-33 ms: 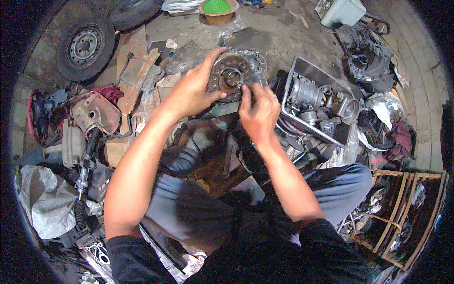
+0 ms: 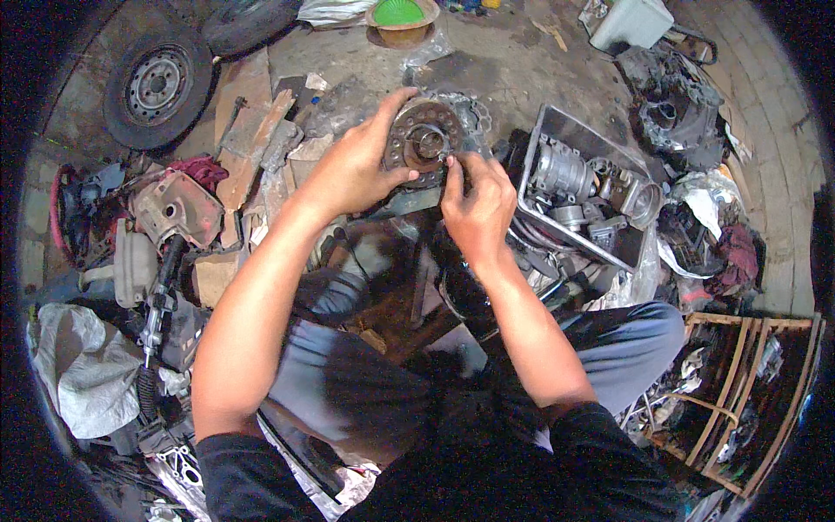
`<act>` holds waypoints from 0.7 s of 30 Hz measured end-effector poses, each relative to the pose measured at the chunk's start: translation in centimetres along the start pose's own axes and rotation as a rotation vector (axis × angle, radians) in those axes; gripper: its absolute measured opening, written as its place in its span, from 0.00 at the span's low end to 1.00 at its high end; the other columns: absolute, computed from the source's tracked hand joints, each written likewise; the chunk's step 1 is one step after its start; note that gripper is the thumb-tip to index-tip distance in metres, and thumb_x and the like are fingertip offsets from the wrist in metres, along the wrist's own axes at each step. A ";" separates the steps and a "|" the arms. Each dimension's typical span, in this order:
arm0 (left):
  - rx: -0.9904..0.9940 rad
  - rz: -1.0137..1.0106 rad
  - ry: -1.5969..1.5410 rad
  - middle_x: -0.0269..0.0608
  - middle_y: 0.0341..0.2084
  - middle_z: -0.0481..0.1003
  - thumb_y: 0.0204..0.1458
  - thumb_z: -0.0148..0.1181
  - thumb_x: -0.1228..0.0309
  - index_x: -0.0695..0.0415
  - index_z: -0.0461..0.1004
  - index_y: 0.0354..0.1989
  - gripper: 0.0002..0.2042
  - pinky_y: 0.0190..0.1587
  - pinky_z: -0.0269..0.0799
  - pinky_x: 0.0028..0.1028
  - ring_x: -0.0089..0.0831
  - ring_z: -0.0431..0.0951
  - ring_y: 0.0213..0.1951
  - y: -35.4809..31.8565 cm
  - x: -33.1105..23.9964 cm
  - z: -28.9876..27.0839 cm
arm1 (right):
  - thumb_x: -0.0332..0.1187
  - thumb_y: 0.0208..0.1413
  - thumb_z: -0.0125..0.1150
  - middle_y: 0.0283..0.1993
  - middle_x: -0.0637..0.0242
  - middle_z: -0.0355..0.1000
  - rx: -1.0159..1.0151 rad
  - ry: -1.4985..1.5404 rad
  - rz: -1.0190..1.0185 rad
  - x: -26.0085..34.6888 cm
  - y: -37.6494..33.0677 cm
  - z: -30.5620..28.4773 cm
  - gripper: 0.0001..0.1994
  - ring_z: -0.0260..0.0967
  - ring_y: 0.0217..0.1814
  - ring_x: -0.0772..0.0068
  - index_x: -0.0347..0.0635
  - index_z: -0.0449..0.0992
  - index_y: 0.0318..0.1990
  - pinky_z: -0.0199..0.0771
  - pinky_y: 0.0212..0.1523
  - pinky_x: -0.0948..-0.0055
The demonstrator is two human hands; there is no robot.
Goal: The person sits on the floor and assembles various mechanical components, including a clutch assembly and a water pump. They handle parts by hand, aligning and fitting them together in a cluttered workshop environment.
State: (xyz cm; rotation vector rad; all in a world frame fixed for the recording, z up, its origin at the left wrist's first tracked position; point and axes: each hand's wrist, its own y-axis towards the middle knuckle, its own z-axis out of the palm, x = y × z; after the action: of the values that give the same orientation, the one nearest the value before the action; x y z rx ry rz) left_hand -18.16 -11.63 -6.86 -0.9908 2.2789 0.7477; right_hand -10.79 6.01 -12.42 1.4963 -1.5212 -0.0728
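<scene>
A round, rusty brown metal disc (image 2: 424,145) with a ring of holes near its rim and a raised hub lies in front of me. My left hand (image 2: 352,165) is wrapped round its left side, index finger along the upper edge and thumb at the lower edge. My right hand (image 2: 478,202) is closed in a pinch at the hub's lower right side. What its fingertips hold, if anything, is too small to make out. A greyish metal part (image 2: 477,113) with a scalloped edge shows behind the disc, partly hidden by it.
At right stands a grey bin (image 2: 532,161) of metal engine parts. A wooden rack (image 2: 755,383) is at lower right. On the left are a wheel (image 2: 156,90), a rusty housing (image 2: 178,207) and a shock absorber (image 2: 156,317). A basin (image 2: 400,33) sits at the far side.
</scene>
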 end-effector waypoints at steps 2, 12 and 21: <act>0.007 -0.010 -0.005 0.61 0.55 0.75 0.42 0.75 0.76 0.50 0.52 0.72 0.48 0.60 0.73 0.46 0.58 0.74 0.59 0.2 0.0 0.0 | 0.27 0.55 0.63 0.27 0.51 0.72 0.060 -0.038 -0.063 0.6 -0.3 -0.3 0.04 0.71 0.28 0.46 0.40 0.75 0.30 0.71 0.30 0.51; 0.058 -0.048 -0.055 0.63 0.52 0.76 0.44 0.75 0.76 0.51 0.54 0.71 0.45 0.58 0.73 0.49 0.60 0.75 0.57 0.4 -0.4 -0.7 | 0.31 0.57 0.62 0.26 0.51 0.73 0.147 -0.054 -0.062 1.3 -0.2 -0.4 0.05 0.73 0.31 0.44 0.41 0.78 0.31 0.72 0.32 0.48; 0.044 -0.052 -0.023 0.62 0.54 0.75 0.45 0.75 0.73 0.50 0.53 0.72 0.46 0.60 0.72 0.49 0.61 0.74 0.58 0.1 -0.4 -0.7 | 0.26 0.49 0.63 0.27 0.52 0.75 0.175 -0.143 -0.133 1.7 0.4 -0.8 0.02 0.72 0.33 0.47 0.40 0.76 0.30 0.73 0.34 0.51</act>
State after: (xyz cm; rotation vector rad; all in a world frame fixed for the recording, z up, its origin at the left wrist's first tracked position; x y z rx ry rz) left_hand -18.16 -11.91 -6.10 -1.0120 2.2318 0.6808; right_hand -10.20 5.25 -10.79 1.7638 -1.5722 -0.1302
